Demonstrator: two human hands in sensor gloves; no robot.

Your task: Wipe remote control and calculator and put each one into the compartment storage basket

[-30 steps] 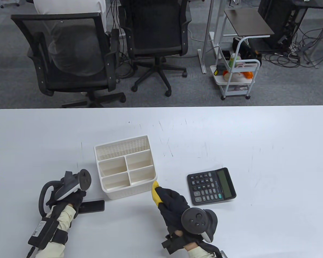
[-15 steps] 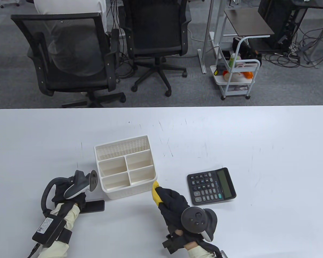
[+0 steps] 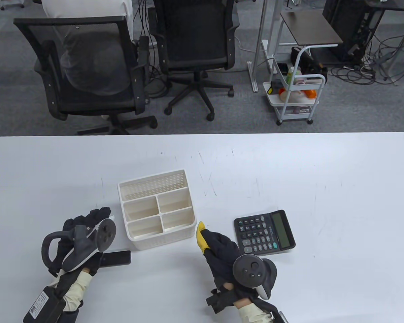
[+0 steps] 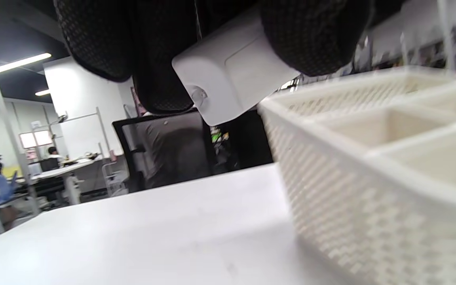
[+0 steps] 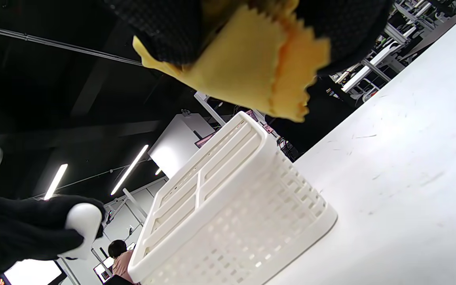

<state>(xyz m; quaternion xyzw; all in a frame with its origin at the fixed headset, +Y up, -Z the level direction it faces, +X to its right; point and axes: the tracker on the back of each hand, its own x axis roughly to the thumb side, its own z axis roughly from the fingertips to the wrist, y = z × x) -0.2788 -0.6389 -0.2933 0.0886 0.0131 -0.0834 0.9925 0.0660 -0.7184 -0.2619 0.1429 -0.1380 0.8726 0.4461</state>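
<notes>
A black flat remote control lies on the table, its left end hidden under my left wrist. My left hand hovers left of the white compartment basket, fingers bent. In the left wrist view a white boxy piece shows among those fingers; I cannot tell what it is or whether it is held. My right hand grips a folded yellow cloth just off the basket's front right corner. The cloth hangs above the table. The black calculator lies face up to the right.
All of the basket's compartments hold nothing. The white table stretches wide behind and to the right. Two office chairs and a small white cart stand beyond the far edge.
My left hand rolled, then moved up and left, away from the black remote, which stayed put. My right hand shifted slightly right with the cloth. Basket and calculator did not move.
</notes>
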